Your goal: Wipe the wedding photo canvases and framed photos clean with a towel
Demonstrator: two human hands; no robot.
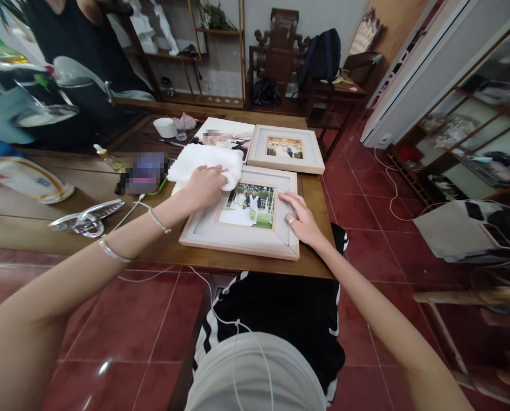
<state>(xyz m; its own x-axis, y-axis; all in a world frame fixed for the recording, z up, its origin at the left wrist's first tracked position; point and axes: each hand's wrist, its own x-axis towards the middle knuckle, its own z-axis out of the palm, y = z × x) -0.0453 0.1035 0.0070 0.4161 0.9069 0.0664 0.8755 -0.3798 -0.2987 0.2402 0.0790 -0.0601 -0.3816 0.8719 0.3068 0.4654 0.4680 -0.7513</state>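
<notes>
A wooden picture frame with a photo of a couple lies flat at the table's near edge, in the middle of the head view. My left hand is closed on a folded white cloth, which covers the frame's upper left corner. My right hand grips the frame's right side, its fingers over the rim. Behind it lie a second framed photo and a canvas-like print, partly hidden by the cloth.
Left on the wooden table are a silver hair clip, a phone-like device with a white cable, a dropper bottle and a white cup. A person in dark clothing is at the far left.
</notes>
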